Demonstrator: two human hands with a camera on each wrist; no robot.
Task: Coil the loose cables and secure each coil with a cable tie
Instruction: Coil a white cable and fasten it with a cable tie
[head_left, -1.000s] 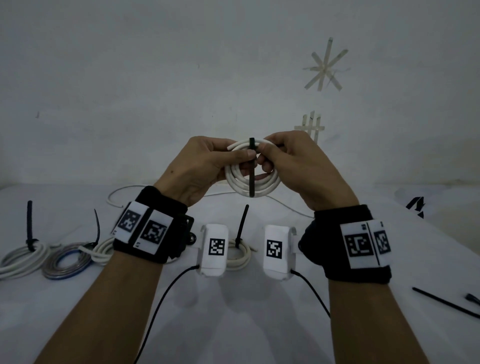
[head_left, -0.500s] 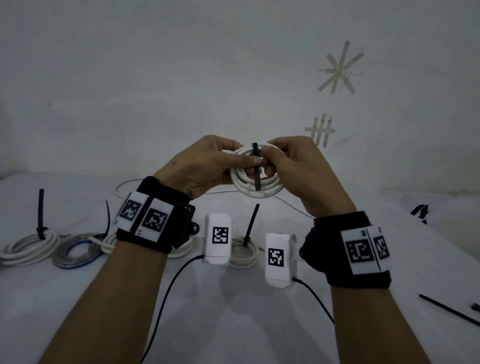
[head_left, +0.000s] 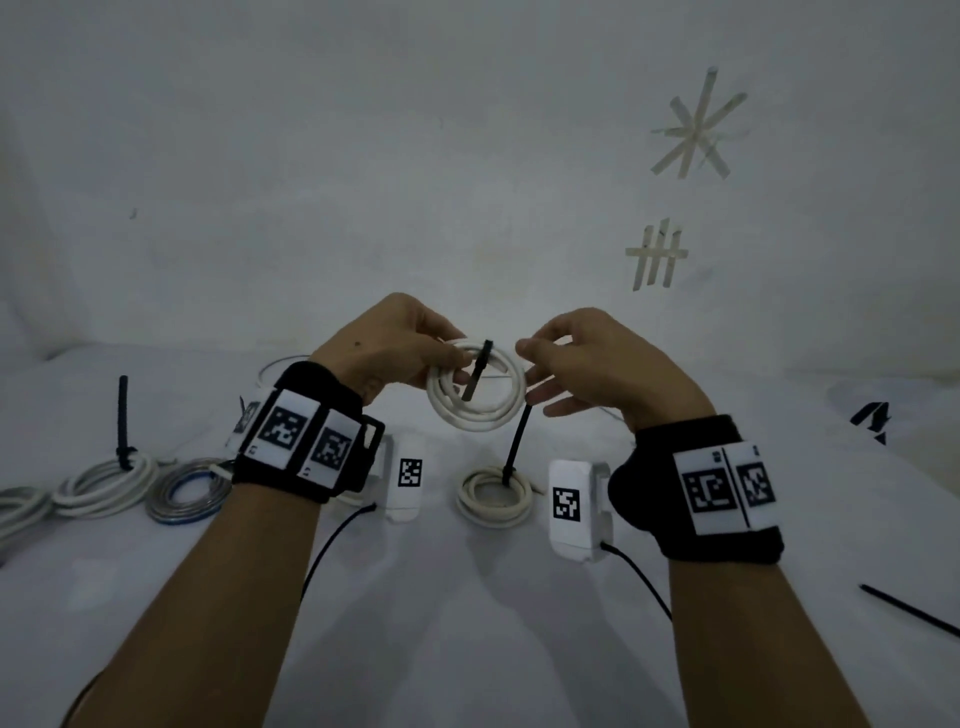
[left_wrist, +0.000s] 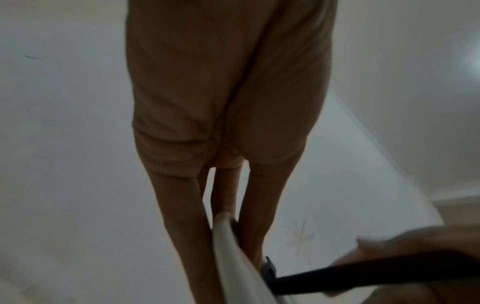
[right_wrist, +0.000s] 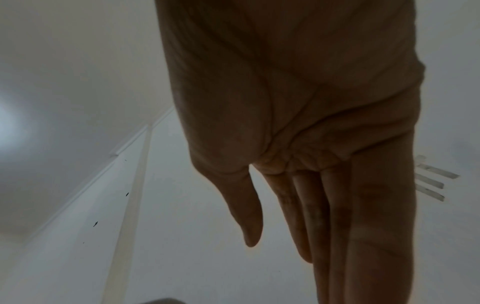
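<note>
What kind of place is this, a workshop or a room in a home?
Probably a plain indoor room set up for recording, not a workshop. A bare white wall carries tape marks, the work surface looks draped in white cloth, and tied cable coils lie on it.

Bare forearms, a black wristband on the left, another on the right, each bearing white square-code tags and a white camera pod trailing black cable.

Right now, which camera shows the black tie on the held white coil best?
The head view: the black cable tie crosses the whole white coil. The left wrist view shows it blurred, close up; the right wrist view shows none.
</note>
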